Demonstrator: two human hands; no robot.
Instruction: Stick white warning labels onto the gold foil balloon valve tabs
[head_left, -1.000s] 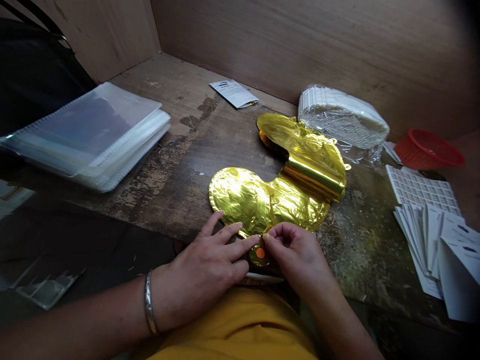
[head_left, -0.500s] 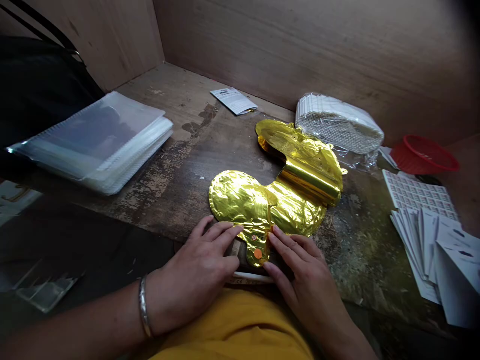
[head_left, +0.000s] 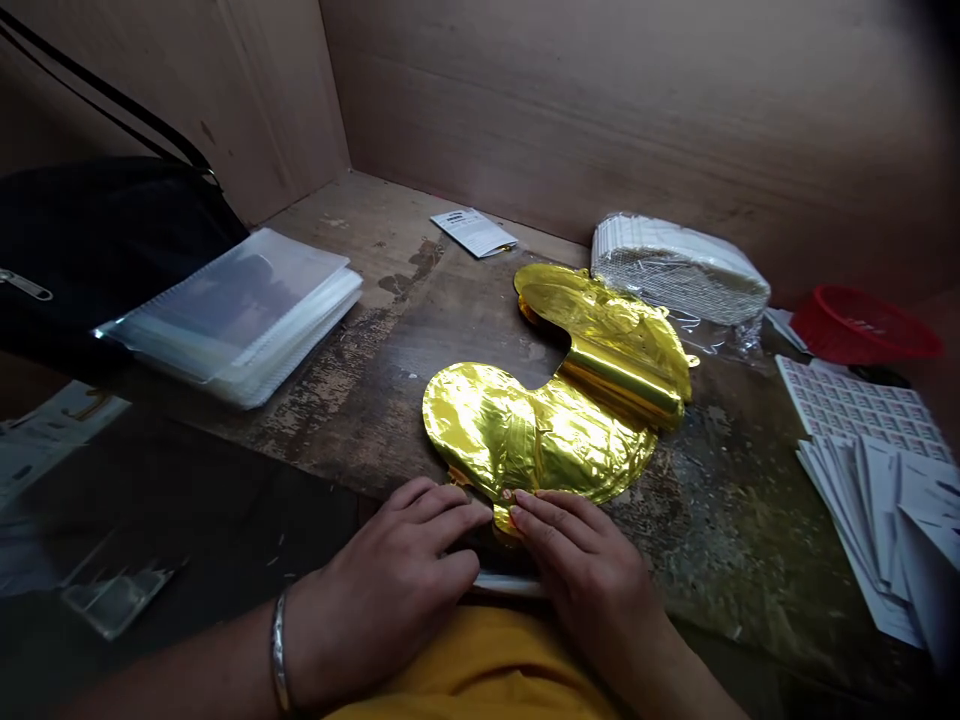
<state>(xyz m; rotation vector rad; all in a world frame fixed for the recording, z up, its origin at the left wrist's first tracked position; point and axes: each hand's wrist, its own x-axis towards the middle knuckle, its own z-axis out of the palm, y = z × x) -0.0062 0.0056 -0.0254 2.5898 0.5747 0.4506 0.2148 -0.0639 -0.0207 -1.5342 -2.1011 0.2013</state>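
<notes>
A gold foil balloon (head_left: 592, 435) lies flat on the worn wooden table, its far part folded over. A small rounded tab juts from its near edge. My left hand (head_left: 409, 560) is closed at the tab's left side, fingertips on the foil and thumb bent beneath the index finger. My right hand (head_left: 585, 560) is closed over the tab from the right, fingers pressed together on top; its thumb is hidden. The fingers cover most of the tab. A pale strip (head_left: 510, 585) shows at the table edge below the hands.
Clear plastic sleeves (head_left: 247, 310) are stacked at left beside a black bag (head_left: 112, 250). Behind lie a folded printed paper (head_left: 474, 232) and a wrapped white bundle (head_left: 679, 265). At right are a red basket (head_left: 862, 325), a printed sheet (head_left: 862, 408) and white cards (head_left: 862, 510).
My right fingers have moved onto the tab, covering the orange dot seen before. My left fingers remain at its left side. The whole view has shifted slightly, with things appearing lower.
</notes>
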